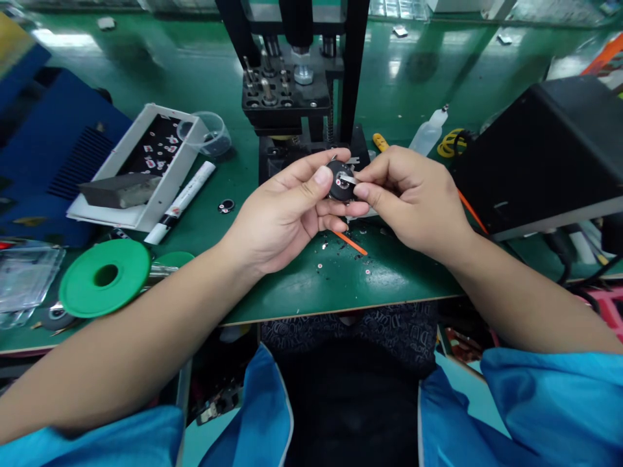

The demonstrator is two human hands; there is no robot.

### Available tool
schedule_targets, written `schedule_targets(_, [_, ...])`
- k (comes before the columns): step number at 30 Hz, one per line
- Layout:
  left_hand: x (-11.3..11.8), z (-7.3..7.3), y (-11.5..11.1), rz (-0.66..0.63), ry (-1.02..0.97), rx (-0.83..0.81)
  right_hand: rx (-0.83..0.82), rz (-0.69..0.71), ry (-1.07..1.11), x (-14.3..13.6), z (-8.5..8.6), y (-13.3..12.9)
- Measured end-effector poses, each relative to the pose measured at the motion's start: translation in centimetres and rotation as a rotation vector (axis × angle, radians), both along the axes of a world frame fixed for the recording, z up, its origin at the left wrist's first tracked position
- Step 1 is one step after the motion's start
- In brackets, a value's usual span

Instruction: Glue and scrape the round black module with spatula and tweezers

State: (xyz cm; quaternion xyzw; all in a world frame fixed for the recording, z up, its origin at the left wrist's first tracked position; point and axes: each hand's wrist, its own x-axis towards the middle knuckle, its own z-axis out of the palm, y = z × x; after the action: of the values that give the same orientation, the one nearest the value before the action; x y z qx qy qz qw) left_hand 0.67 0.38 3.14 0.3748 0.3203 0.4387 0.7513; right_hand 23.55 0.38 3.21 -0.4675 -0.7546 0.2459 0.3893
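My left hand point(292, 207) holds a small round black part point(341, 181) between thumb and fingers, with its face turned up. A pale ring and a tiny white piece with a red mark show on that face. My right hand point(413, 198) pinches a thin, light-coloured strip point(348, 179), whose tip lies over the middle of the part. Both hands are above the green table, in front of a black press point(287, 97). Under them lies an orange stick point(350, 242) among small scraps.
To the left are a white box point(172, 175) with small labelled pieces, a clear cup point(214, 133), a marker point(180, 202) and a green spool point(104, 277). A black box-shaped device point(540, 149) and a squeeze bottle point(428, 131) stand to the right. The table's front edge point(341, 311) is near.
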Motion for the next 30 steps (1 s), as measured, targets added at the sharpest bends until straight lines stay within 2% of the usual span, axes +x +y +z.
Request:
schedule_targets(6, [-0.02,-0.08,-0.01,0.014,-0.005,-0.019,0.058,-0.007,-0.028,0.15,-0.50,0.05])
schedule_targets(16, [0.36,0.25,-0.10,0.022,-0.022,-0.049,0.088,-0.045,-0.022,-0.29,-0.14,-0.61])
schedule_targets(24, [0.19,-0.23,-0.01,0.026,-0.030,-0.001,0.035,-0.004,-0.011,-0.13,-0.23,-0.21])
schedule_targets(30, [0.64,0.71,-0.23,0.052,0.017,-0.022,0.148,0.015,-0.014,0.19,-0.87,0.10])
